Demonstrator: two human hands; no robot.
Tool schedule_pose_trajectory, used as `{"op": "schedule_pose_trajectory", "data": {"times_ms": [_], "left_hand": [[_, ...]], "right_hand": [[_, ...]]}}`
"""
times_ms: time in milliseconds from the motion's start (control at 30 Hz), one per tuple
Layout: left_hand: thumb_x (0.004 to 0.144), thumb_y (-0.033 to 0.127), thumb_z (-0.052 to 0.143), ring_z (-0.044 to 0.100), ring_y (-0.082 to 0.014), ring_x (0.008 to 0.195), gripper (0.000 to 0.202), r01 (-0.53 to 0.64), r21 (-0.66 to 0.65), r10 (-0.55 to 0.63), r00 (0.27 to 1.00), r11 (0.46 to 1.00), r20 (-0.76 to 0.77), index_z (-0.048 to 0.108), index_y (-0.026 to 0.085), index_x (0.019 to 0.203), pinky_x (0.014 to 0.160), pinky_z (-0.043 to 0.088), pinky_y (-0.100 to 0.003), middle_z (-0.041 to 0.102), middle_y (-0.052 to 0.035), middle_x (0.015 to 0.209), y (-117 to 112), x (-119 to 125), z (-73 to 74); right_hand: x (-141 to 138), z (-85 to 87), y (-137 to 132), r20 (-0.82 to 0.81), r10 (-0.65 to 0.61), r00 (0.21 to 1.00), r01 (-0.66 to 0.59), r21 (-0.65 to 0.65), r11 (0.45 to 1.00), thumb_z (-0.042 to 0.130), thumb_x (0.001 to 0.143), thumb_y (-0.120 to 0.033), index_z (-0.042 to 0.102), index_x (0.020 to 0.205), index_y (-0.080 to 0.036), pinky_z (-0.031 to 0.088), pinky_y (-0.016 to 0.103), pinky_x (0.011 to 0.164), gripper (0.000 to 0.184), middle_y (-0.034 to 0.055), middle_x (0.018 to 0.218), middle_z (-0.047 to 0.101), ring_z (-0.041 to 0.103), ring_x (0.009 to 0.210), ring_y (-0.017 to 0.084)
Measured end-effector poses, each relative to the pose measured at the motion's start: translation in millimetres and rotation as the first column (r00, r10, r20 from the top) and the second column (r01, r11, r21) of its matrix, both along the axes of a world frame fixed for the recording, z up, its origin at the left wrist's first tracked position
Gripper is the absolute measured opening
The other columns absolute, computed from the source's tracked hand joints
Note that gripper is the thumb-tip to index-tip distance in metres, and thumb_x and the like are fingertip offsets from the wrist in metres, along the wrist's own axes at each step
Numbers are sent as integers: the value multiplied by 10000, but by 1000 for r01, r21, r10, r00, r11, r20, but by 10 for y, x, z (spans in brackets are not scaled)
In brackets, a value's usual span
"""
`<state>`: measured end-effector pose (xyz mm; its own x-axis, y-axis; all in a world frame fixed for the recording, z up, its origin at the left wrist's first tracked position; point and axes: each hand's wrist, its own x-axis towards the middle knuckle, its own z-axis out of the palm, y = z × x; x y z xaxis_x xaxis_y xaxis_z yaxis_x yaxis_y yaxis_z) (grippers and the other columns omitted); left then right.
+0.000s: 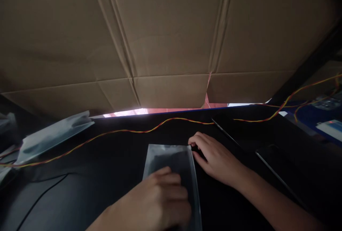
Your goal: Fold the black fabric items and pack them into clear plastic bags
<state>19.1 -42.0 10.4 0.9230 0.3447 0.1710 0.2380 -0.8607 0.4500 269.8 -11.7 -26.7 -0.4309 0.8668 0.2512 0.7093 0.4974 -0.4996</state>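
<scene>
A grey, see-through plastic bag (171,159) with something dark inside lies flat on the black table (112,163) in front of me. My left hand (162,199) rests on the near half of the bag, fingers curled and pressed on it. My right hand (213,156) sits at the bag's far right corner, fingers bent down, their tips touching the bag's edge and the table. Whether the right fingers pinch the bag is not clear.
A large cardboard sheet (165,35) stands as a wall behind the table. A twisted red and yellow wire (128,131) runs across the table. More grey bags (53,134) lie at the left. Thin dark flat pieces (275,174) lie at the right.
</scene>
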Motion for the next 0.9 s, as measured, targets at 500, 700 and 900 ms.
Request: {"op": "schedule_pose_trajectory", "data": {"times_ms": [500,700,900], "left_hand": [[1151,446,378,389,-309,1582,552,-452,45,449,892,891,53,274,257,1660,1273,422,-563,404,-122,1707,243,-120,-310],[1128,498,456,256,-349,1649,751,-446,178,468,878,877,-105,49,343,1740,1290,353,-634,243,-67,1799,184,-447,-386],[1051,494,572,418,-401,1565,749,-517,341,599,773,785,-208,227,424,1711,1203,455,-641,293,-28,1774,77,-1611,-439]], "right_hand": [[-248,52,-244,5,293,956,-291,-101,951,793,938,-381,745,1095,-239,465,478,1061,217,79,1333,671,532,1240,308],[-162,140,-221,6,210,978,-209,-62,976,687,832,-22,728,1118,-256,447,425,989,373,-8,1209,718,588,1087,218],[122,300,-180,62,62,996,-52,-145,988,620,722,2,664,1038,-239,483,453,1001,400,35,1200,656,572,1111,247]]}}
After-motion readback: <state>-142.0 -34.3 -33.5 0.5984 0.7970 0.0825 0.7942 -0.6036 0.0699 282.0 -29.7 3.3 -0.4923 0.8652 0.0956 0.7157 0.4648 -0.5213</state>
